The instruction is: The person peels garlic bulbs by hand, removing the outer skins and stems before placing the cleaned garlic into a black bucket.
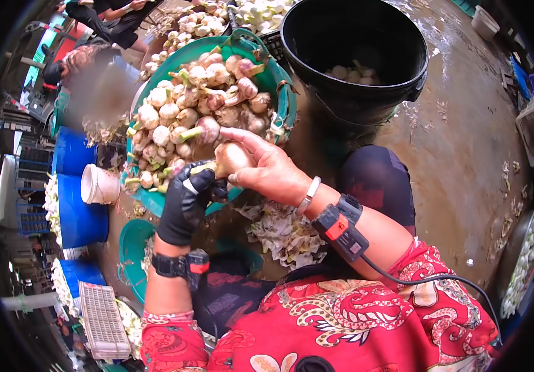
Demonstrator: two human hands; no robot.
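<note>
A garlic bulb [233, 158] is held between my two hands, over the near right edge of a green basin [287, 102]. My left hand [187, 201], in a black glove, is closed around the stem side of the bulb. My right hand [270, 166], bare, grips the bulb's other side with thumb and fingers, the index finger stretched along its top. Many garlic bulbs [169, 111] with short stems fill the basin, some with purplish skins. Whether my left hand also holds a tool is hidden.
A black bucket [354, 102] with some pale bulbs inside stands beyond the basin to the right. Peeled skins [282, 235] lie on the wet floor below my hands. Blue tubs [80, 208], a white pail [100, 185] and another green basin [133, 248] are at left. A person [80, 59] is at upper left.
</note>
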